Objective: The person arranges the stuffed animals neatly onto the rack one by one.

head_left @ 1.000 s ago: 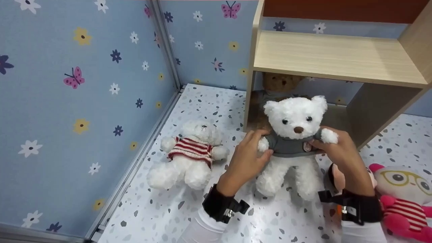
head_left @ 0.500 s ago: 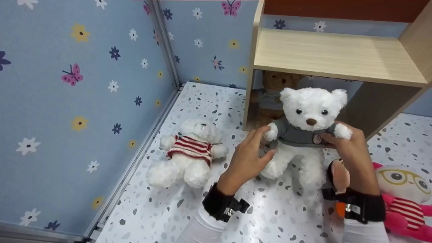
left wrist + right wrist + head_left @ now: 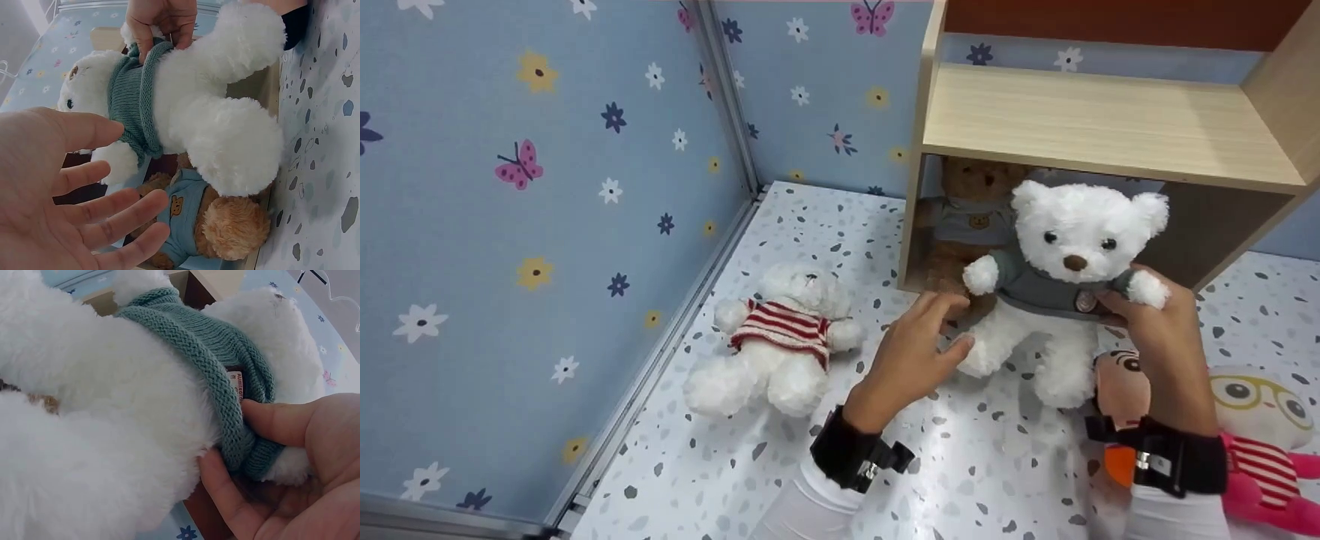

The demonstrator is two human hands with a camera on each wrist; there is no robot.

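Note:
A white teddy bear (image 3: 1080, 225) in a grey-green knitted sweater (image 3: 208, 349) is held upright in front of the shelf's lower compartment. My right hand (image 3: 1170, 337) grips its side, thumb on the sweater's front by a small label (image 3: 236, 385) and fingers under the hem. Spread and holding nothing, my left hand (image 3: 911, 356) is beside the bear's other arm and leg; the left wrist view shows its fingers (image 3: 135, 216) apart. Behind the bear, a brown teddy bear (image 3: 971, 217) in a light blue top sits at the compartment's left side, partly hidden.
The wooden shelf unit (image 3: 1110, 120) stands against the flowered wall (image 3: 840, 75). Left on the speckled surface lies another white bear (image 3: 787, 375) in a striped sweater. At the right are a pink plush toy with yellow glasses (image 3: 1264, 412) and a doll (image 3: 1121, 390) partly behind my right arm.
The white bear has moved right and up toward the shelf with my right hand. My left hand has let go of its arm and stayed in place. More of the brown bear shows.

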